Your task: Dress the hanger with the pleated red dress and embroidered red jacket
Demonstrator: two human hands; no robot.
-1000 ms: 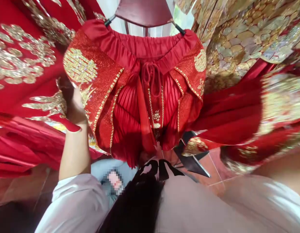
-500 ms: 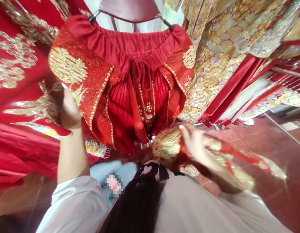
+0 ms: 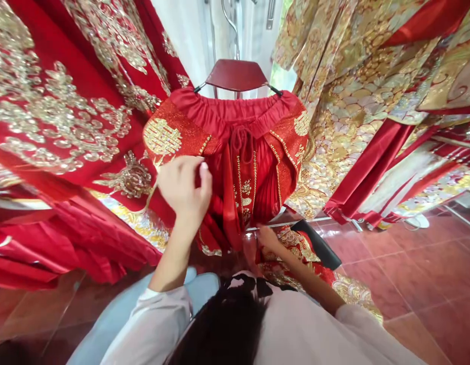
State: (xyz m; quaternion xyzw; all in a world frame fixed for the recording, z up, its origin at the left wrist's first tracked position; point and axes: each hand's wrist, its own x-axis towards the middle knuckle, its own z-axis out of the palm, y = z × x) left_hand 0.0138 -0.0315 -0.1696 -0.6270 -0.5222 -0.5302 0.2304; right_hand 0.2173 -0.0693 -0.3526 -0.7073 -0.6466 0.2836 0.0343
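A red skirt (image 3: 263, 177) with gold embroidery, beaded edges and a drawstring bow hangs by its gathered waistband from a dark reddish-brown clip hanger (image 3: 237, 75). My left hand (image 3: 184, 185) is at the skirt's left panel, fingers curled and thumb close to them, seemingly on the panel's edge. Below the hem, my right hand (image 3: 269, 240) is blurred and looks closed; what it grips is hidden. Beside that hand, a red and gold embroidered garment (image 3: 299, 246) lies low, along with a flat black object (image 3: 320, 246).
Red gowns with silver beading (image 3: 60, 121) crowd in from the left. On the right hang gold scale-patterned garments (image 3: 345, 116) and red velvet pieces (image 3: 371, 162). A metal hook (image 3: 235, 30) rises above the hanger. Reddish tiles (image 3: 409, 274) cover the floor.
The skirt appears lower and farther away. My left hand has moved from the panel's outer edge inward across its front. My right hand has moved left and down, away from the embroidered garment it held.
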